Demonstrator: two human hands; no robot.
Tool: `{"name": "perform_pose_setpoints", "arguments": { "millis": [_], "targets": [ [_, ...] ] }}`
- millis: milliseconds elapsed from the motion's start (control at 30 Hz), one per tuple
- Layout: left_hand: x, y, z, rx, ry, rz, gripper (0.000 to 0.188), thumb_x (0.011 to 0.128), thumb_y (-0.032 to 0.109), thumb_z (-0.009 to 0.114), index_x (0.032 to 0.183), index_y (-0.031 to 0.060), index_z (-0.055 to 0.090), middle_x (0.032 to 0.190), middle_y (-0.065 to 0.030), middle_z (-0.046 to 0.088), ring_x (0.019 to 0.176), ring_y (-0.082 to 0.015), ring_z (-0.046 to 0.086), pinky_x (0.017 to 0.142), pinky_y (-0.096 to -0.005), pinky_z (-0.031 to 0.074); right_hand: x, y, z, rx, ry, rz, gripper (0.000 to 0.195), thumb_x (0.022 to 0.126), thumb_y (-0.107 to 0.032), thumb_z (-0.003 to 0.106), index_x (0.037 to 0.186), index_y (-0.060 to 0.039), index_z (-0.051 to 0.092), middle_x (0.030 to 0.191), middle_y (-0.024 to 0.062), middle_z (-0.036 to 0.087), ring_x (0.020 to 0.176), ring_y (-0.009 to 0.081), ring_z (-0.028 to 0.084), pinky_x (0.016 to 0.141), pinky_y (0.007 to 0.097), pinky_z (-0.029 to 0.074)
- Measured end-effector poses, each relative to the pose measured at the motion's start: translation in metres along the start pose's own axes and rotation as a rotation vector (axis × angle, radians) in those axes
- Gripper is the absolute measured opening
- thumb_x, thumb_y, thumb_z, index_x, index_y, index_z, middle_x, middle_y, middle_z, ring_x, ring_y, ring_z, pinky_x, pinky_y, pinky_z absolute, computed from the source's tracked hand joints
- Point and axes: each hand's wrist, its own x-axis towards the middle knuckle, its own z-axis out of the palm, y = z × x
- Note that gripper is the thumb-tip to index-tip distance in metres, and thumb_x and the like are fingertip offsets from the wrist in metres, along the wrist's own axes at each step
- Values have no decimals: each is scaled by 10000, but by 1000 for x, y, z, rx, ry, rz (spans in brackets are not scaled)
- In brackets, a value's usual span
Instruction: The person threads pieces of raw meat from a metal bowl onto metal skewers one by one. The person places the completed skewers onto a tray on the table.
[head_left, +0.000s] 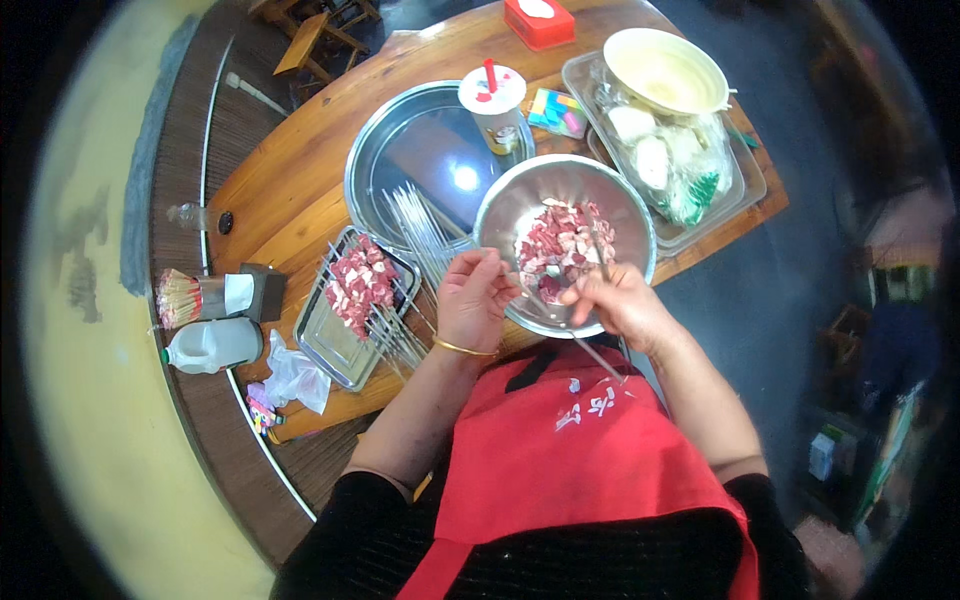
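Note:
My left hand (474, 292), with a gold-coloured bangle at the wrist, pinches its fingertips at the upper end of a slanting metal skewer (596, 356). The skewer's lower end lies over the red apron (570, 465). My right hand (619, 304) grips a second thin metal piece (598, 244), seemingly a skewer, over the right side of a steel bowl (499, 214). Cut raw meat (559, 236) lies in the bowl. Left of my hands, loaded meat skewers (361, 285) rest across a rectangular metal tray (322, 352). Bare metal skewers (420, 225) lean on a round steel tray (364, 135).
A lidded cup with a red straw (493, 112) stands at the round tray. Clear containers (750, 187) with bagged food and a pale bowl (664, 71) are at right. A jug (217, 345), skewer holder (223, 294) and plastic bag (296, 375) stand left on the wooden table (270, 180).

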Motion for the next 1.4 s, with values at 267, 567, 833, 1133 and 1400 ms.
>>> {"name": "perform_pose_setpoints", "arguments": {
  "millis": [267,567,833,1133,1400],
  "targets": [
    [73,-33,14,822,-313,17,184,914,82,568,1075,9,618,900,-48,653,764,-96,603,673,-232,495,-69,26,-69,230,235,-167,320,920,-114,438,1174,19,582,479,-34,441,390,66,368,404,210,307],
    [145,-63,32,1938,-315,314,246,760,212,695,969,86,656,960,-147,592,846,-321,606,771,-416,480,-86,60,-86,217,534,-13,304,866,-32,412,1087,13,616,514,-14,481,411,50,352,405,195,289],
    [133,-56,38,852,-173,-178,144,904,158,581,962,31,617,1071,-115,645,940,-201,640,780,-317,523,-103,26,-102,114,230,-17,302,978,-138,432,1210,-5,572,516,-39,479,410,29,369,434,182,325],
    [68,-29,65,-66,-238,-337,140,935,216,557,1008,100,587,1087,-113,635,978,-210,632,842,-343,536,-111,21,-65,-199,147,-137,271,928,-18,498,1175,14,607,845,-33,590,725,23,477,668,175,419],
    [50,-22,69,-136,-193,-290,101,949,198,533,1005,118,560,1057,-105,621,963,-207,626,859,-368,529,-105,26,-43,-351,222,-155,254,923,-34,509,1143,3,629,755,-21,577,668,25,471,615,185,419]
  ]
}}
